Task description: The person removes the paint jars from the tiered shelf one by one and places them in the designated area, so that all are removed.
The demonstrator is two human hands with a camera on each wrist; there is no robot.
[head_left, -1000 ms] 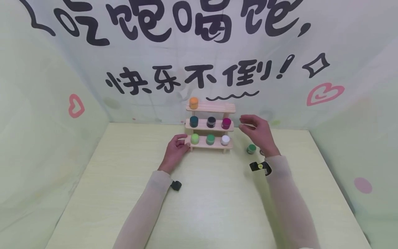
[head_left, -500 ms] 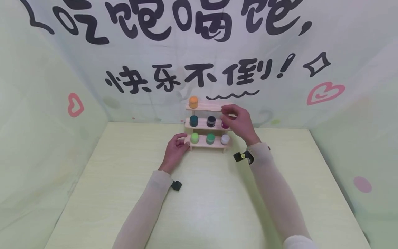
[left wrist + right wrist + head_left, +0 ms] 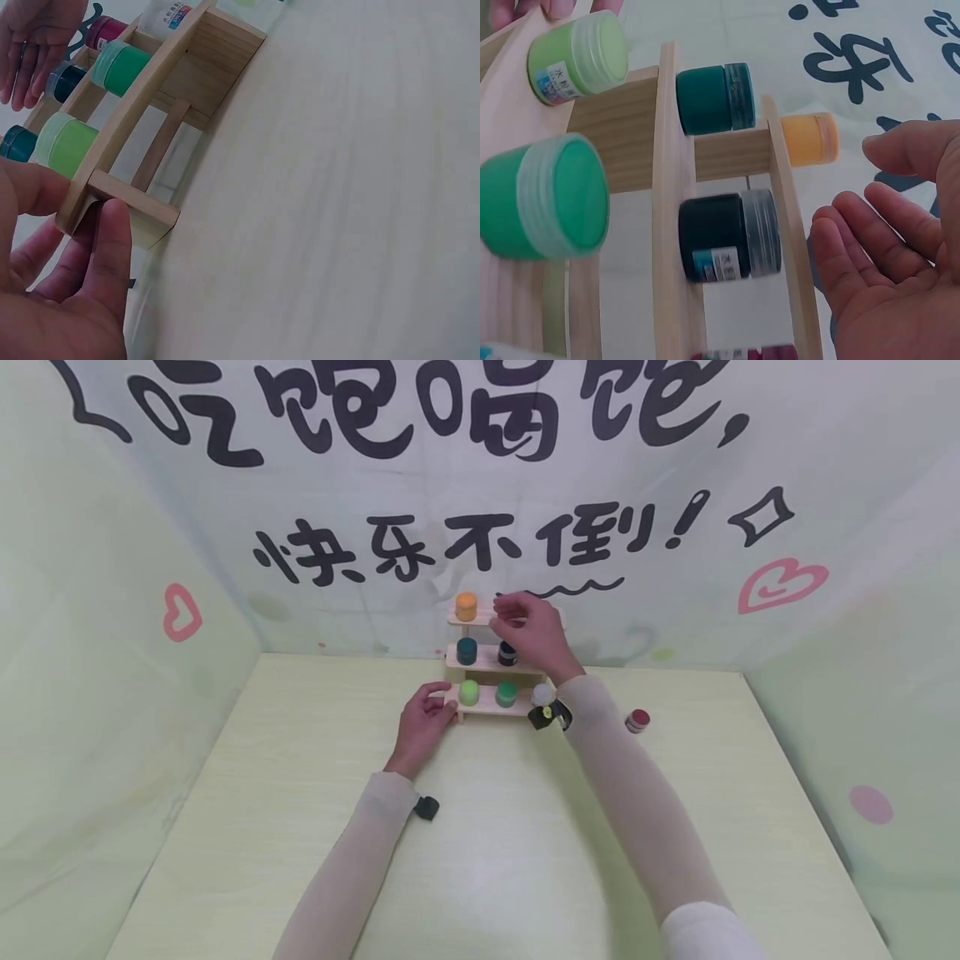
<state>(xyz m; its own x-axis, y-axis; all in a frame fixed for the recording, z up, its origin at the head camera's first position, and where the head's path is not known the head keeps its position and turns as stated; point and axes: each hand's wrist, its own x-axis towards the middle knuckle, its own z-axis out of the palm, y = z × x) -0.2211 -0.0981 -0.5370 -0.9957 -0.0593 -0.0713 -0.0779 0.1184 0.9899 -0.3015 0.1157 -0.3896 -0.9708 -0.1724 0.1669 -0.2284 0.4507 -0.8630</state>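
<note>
A three-tier wooden rack (image 3: 487, 700) bears several small paint jars. My left hand (image 3: 423, 728) grips the left end of its lowest shelf, thumb and fingers around the wood in the left wrist view. My right hand (image 3: 536, 633) is over the top shelf, right of the orange jar (image 3: 466, 607). In the right wrist view, its thumb and fingers are apart with nothing visible between them. Teal (image 3: 705, 99) and black (image 3: 714, 238) jars stand on the middle shelf; light green (image 3: 468, 693), green (image 3: 506, 695) and white (image 3: 542, 694) ones are on the lowest.
A dark red jar (image 3: 638, 720) is on the table (image 3: 510, 843) to the right of the rack, beside my right sleeve. Behind the rack hangs a white cloth wall (image 3: 360, 610) with black writing.
My right hand has moved left from beside the rack to over its top shelf. The right sleeve now covers where a green jar showed on the table. My left hand has stayed put.
</note>
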